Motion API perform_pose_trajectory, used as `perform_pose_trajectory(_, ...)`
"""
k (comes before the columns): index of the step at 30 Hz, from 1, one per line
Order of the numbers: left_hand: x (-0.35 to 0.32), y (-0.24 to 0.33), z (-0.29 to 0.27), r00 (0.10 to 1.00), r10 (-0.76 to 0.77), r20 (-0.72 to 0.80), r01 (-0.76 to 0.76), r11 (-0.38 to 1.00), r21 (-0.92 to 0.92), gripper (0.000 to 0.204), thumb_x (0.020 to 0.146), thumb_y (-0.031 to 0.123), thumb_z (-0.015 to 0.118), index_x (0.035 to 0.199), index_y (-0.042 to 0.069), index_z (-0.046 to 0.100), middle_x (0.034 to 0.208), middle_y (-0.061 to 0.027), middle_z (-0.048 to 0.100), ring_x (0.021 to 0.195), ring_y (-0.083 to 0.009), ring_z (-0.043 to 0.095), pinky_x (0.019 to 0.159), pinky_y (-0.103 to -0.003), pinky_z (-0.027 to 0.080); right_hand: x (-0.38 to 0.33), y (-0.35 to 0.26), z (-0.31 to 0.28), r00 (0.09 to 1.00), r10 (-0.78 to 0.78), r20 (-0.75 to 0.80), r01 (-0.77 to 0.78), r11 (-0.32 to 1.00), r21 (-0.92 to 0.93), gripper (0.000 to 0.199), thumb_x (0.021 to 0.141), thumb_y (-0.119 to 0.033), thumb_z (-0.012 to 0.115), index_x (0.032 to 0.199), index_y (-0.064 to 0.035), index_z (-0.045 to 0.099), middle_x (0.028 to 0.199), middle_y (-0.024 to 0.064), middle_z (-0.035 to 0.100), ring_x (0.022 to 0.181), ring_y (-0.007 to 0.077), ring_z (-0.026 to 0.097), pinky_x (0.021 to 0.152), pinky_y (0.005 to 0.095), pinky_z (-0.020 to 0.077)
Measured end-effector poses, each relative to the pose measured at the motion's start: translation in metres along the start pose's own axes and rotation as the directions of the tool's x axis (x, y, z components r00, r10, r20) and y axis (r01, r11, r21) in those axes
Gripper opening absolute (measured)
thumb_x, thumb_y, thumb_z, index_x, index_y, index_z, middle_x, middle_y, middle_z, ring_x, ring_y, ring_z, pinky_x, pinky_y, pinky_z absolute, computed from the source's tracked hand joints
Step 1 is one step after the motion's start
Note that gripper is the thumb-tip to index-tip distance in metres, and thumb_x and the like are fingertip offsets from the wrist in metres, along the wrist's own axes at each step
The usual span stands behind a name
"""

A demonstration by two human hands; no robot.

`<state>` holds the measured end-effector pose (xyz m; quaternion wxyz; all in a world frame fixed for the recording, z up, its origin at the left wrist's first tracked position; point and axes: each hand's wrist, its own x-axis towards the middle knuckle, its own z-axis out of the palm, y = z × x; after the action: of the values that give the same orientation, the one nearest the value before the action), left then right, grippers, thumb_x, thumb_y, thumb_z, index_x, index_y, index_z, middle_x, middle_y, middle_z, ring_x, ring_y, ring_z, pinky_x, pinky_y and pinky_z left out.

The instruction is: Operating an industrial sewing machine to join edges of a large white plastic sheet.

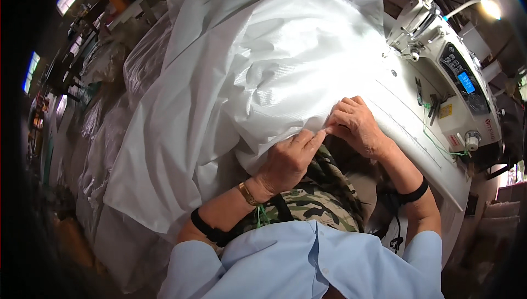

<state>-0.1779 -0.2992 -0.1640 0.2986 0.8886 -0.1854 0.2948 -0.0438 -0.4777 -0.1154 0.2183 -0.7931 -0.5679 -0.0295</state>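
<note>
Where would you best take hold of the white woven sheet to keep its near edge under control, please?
Probably the folded near edge, where the left hand and right hand already pinch it. Come from the person's side: the white woven sheet billows loosely elsewhere.

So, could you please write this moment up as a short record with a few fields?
Setting: sewing workshop, seen from a head camera
Left hand: pinching the near edge of the white sheet, fingers closed on it
Right hand: gripping the same edge just beside the left hand, fingertips nearly meeting
Sheet: large, crinkled, spread over the table and hanging off its left side
Sewing machine: white, to the right of the hands, lamp lit above it
Wrists: gold watch on the left, black bands on both forearms
</note>
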Motion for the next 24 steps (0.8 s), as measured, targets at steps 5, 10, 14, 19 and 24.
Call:
perform_pose_trajectory(5,0.004,-0.002,-0.001,0.996,0.014,0.089,-0.015,1.000,0.014,0.039,0.085,-0.004,0.061,0.124,-0.002,0.060,0.085,-0.0116,0.052,0.071,-0.0280,0.060,0.064,-0.037,0.050,-0.001,0.000,-0.002,0.996,0.069,0.059,-0.073,0.995,0.065,0.012,0.084,-0.021,0.074,0.084,-0.0129,0.066,0.081,0.0008,0.061,0.085,0.0197,0.057,0.082,0.0344,0.0372)
perform_pose_trajectory(10,0.010,-0.003,-0.003,0.986,-0.014,0.166,0.025,0.997,-0.069,0.036,0.087,0.002,0.064,0.122,-0.002,0.060,0.087,-0.0151,0.055,0.072,-0.0319,0.060,0.065,-0.039,0.049,-0.002,0.001,0.002,0.997,0.048,0.053,-0.050,0.998,0.044,0.011,0.084,-0.021,0.074,0.084,-0.0135,0.066,0.080,0.0003,0.060,0.083,0.0193,0.057,0.083,0.0349,0.0367)
perform_pose_trajectory(14,0.023,-0.014,-0.007,0.971,-0.111,0.213,0.194,0.883,-0.427,0.025,0.084,0.003,0.063,0.108,-0.003,0.066,0.087,-0.0198,0.064,0.075,-0.0353,0.063,0.069,-0.040,0.050,-0.002,0.011,-0.005,0.999,0.022,0.050,-0.026,0.995,0.091,0.014,0.084,-0.024,0.075,0.084,-0.0136,0.065,0.079,0.0007,0.060,0.082,0.0193,0.056,0.085,0.0359,0.0357)
perform_pose_trajectory(19,0.029,-0.022,-0.012,0.963,-0.075,0.257,0.185,0.881,-0.436,0.020,0.084,0.004,0.060,0.101,-0.003,0.068,0.085,-0.0201,0.066,0.076,-0.0360,0.064,0.070,-0.040,0.050,-0.002,0.033,-0.010,0.999,0.024,0.047,-0.023,1.000,-0.010,0.025,0.081,-0.033,0.076,0.083,-0.0115,0.063,0.077,0.0024,0.058,0.081,0.0209,0.056,0.080,0.0347,0.0380)
perform_pose_trajectory(24,0.028,-0.025,-0.013,0.964,-0.060,0.258,0.170,0.887,-0.430,0.019,0.084,0.003,0.060,0.101,-0.002,0.067,0.083,-0.0188,0.064,0.074,-0.0356,0.062,0.068,-0.041,0.049,-0.002,0.056,-0.014,0.999,0.007,0.037,-0.002,0.991,-0.132,0.035,0.076,-0.039,0.078,0.082,-0.0086,0.061,0.076,0.0041,0.057,0.079,0.0237,0.056,0.072,0.0345,0.0422)
